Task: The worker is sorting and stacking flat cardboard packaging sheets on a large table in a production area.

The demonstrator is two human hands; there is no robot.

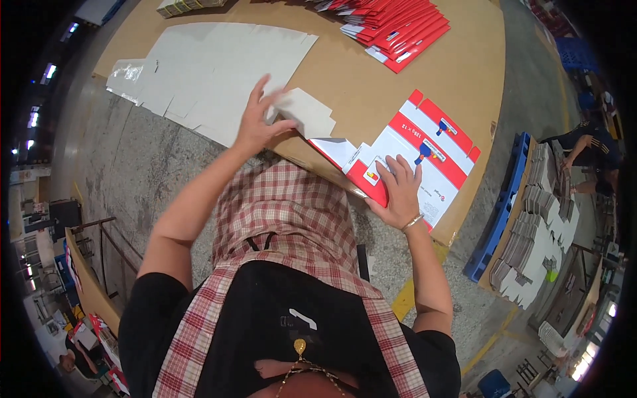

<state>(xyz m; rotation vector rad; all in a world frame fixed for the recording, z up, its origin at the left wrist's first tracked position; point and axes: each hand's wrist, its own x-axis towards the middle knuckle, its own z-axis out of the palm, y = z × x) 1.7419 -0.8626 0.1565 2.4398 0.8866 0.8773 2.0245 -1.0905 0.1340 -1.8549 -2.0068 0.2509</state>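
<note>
A red, white and blue printed carton blank point(439, 180) lies near the close edge of the brown tabletop. Its left end is raised or folded over, showing a plain grey panel point(312, 114) and a white flap point(337, 150). My right hand point(398, 189) rests flat on the printed face, fingers stretched out. At the grey panel's left edge is my left hand point(263, 119), fingers spread and somewhat blurred, thumb close to the panel. Whether the thumb touches it I cannot tell. Left of that hand, plain grey-white blanks point(206, 73) lie overlapping along the table.
Folded red cartons point(405, 40) fan out at the far side of the brown tabletop point(371, 99). A strapped bundle point(189, 6) sits far left. To the right, stacked grey blanks point(531, 225) lie beside a blue pallet point(497, 212), with another person point(587, 146) reaching there.
</note>
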